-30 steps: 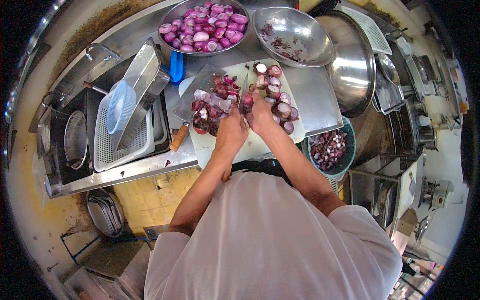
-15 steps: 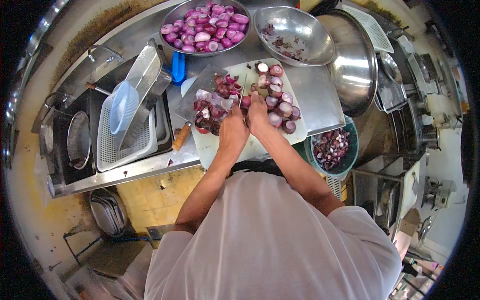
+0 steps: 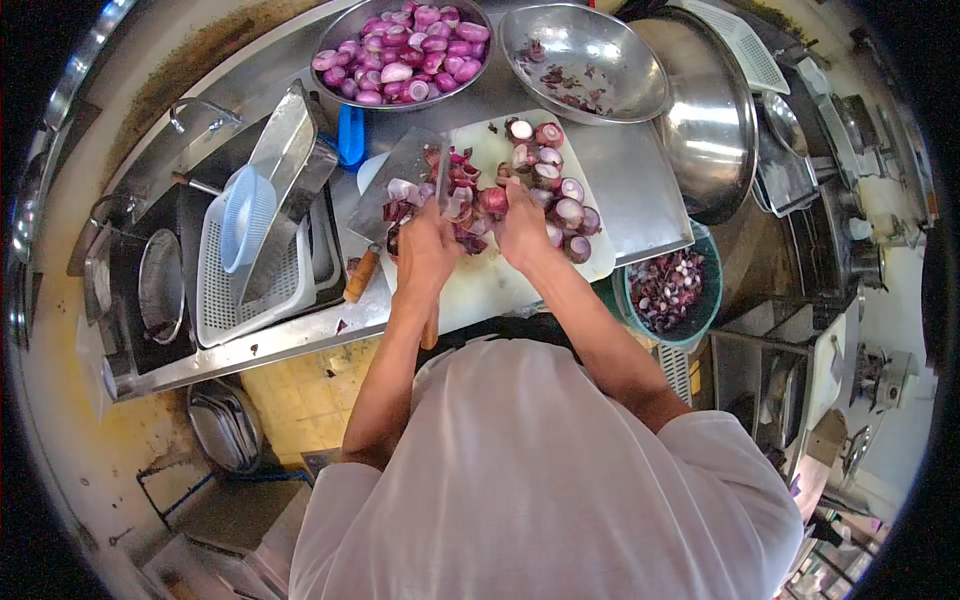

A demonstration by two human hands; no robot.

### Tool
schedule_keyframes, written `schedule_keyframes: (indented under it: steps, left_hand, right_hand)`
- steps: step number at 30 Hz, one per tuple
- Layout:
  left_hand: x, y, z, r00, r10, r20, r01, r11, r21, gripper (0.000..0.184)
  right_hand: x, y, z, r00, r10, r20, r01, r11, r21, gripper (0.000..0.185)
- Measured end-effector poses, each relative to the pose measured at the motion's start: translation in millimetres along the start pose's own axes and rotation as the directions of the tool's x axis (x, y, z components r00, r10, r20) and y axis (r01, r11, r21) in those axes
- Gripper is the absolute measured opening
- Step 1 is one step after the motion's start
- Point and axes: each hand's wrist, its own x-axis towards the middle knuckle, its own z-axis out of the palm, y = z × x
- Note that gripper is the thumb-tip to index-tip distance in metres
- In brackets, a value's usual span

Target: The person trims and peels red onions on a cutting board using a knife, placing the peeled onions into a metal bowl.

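Observation:
My left hand (image 3: pixel 425 245) is closed round a knife (image 3: pixel 443 172), its thin blade pointing away from me and its wooden handle end showing below the wrist. Between the fingertips of my right hand (image 3: pixel 522 225) is a red onion (image 3: pixel 494 201). Both hands are over a white cutting board (image 3: pixel 470 290). Dark onion skins (image 3: pixel 462 180) are heaped in front of and beside my left hand. Trimmed red onions (image 3: pixel 569 211) lie in a group just right of my right hand. At the board's left lies a broad cleaver (image 3: pixel 395 175) with a wooden handle.
A metal bowl of peeled onions (image 3: pixel 405 55) stands at the back, beside a bowl with skin scraps (image 3: pixel 590 65). A large steel pot (image 3: pixel 705 110) is on the right. Below the counter edge sits a green bin of peelings (image 3: pixel 668 290). White basket (image 3: pixel 250 300) and sink are left.
My left hand has moved left with the knife, away from the right hand. The right hand has shifted slightly and turned, and the onion at its fingertips shows more plainly.

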Motion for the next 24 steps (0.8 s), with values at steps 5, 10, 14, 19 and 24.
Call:
schedule_keyframes:
  steps: [5,10,14,19,24]
  left_hand:
    - [-2.9,18.8,15.8,0.995,0.097,0.037,-0.087,0.973,-0.215,0.012]
    - [-1.5,18.3,16.1,0.993,0.111,-0.051,-0.105,0.989,0.101,0.011]
    - [0.0,16.3,15.4,0.984,0.131,-0.119,-0.119,0.988,0.101,0.014]
    - [1.5,11.6,12.7,0.987,0.1,-0.124,-0.101,0.995,0.004,0.01]
    - [10.5,-2.2,4.9,0.991,-0.125,-0.049,0.1,0.929,-0.356,0.016]
  right_hand:
    - [13.4,8.9,-3.2,0.988,0.073,0.135,-0.072,0.997,-0.007,0.03]
    - [7.6,13.2,-1.4,0.984,0.039,0.176,-0.056,0.994,0.093,0.031]
    - [7.6,7.4,-14.4,0.938,0.082,0.338,-0.106,0.993,0.053,0.022]
    - [11.0,-13.6,-27.4,0.875,0.123,0.468,0.004,0.965,-0.261,0.031]
    - [11.0,-16.3,-35.5,0.796,0.165,0.583,-0.15,0.986,-0.075,0.032]
